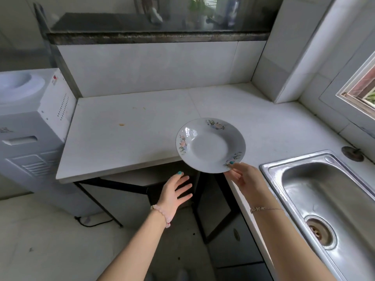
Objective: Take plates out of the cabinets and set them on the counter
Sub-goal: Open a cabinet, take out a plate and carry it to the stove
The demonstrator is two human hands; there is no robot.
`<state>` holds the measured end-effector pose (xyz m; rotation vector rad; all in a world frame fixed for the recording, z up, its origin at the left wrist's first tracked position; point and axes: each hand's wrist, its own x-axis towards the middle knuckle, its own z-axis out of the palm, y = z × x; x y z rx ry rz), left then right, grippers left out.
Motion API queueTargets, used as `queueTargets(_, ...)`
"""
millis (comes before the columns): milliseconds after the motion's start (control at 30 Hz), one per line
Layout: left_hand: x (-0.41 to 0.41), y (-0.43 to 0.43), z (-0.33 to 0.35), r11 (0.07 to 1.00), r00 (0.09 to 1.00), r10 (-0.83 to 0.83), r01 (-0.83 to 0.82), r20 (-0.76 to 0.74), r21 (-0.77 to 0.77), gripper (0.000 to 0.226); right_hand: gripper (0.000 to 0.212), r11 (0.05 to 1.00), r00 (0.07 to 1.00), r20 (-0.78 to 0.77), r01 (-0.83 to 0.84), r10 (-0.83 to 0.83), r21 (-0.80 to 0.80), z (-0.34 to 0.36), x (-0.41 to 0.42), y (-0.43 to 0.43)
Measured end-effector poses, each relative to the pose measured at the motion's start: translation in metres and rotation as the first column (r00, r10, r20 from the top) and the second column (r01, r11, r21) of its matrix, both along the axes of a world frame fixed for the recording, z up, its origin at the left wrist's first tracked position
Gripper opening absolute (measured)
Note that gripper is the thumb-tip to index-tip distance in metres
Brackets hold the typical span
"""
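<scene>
A white plate point(210, 146) with flower prints on its rim hangs in the air over the front edge of the white counter point(125, 126). My right hand point(241, 177) pinches its near rim, thumb on top and fingers underneath. My left hand point(175, 192) is held out below the counter edge, fingers spread and straight, holding nothing. It hovers in front of the dark open space under the counter point(162, 179). No other plates show.
A steel sink point(328, 199) is set in the counter at the right, a round plug point(352, 154) behind it. A white water dispenser point(30, 126) stands left of the counter. Tiled wall and a dark ledge point(158, 35) run behind. A window point(363, 88) is at right.
</scene>
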<state>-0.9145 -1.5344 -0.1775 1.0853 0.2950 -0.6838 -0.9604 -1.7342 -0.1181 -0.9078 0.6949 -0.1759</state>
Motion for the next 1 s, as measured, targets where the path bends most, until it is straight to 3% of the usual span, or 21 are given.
queueTargets(133, 0.034, 0.003, 0.031, 0.982, 1.000, 0.017, -0.013, 0.022, -0.186, 0.036, 0.015, 1.000, 1.000, -0.008, -0.025, 0.026, 0.014, 0.002, 0.004, 0.007)
queueTargets(367, 0.055, 0.030, 0.044, 0.956, 0.999, -0.012, 0.024, 0.045, -0.293, 0.027, 0.020, 0.988, 0.994, -0.001, -0.113, 0.114, 0.104, -0.001, 0.012, 0.030)
queueTargets(733, 0.073, 0.073, 0.048, 0.964, 0.988, 0.122, -0.094, 0.097, -0.250, 0.022, 0.031, 0.955, 0.957, 0.095, -0.282, 0.273, 0.093, -0.020, 0.022, 0.067)
queueTargets(800, 0.076, 0.079, 0.047, 0.961, 0.987, 0.141, -0.119, 0.073, -0.250, 0.023, 0.033, 0.965, 0.966, 0.026, -0.259, 0.258, 0.040, -0.040, 0.010, 0.067)
queueTargets(867, 0.079, 0.084, 0.045, 0.955, 0.986, 0.159, -0.143, 0.044, -0.261, 0.023, 0.038, 0.975, 0.969, -0.147, -0.210, 0.198, -0.071, -0.066, -0.009, 0.069)
queueTargets(1000, 0.085, 0.090, 0.042, 0.950, 0.986, 0.165, -0.158, 0.003, -0.268, 0.019, 0.047, 0.947, 0.898, -0.435, -0.082, -0.065, -0.311, -0.109, -0.051, 0.070)
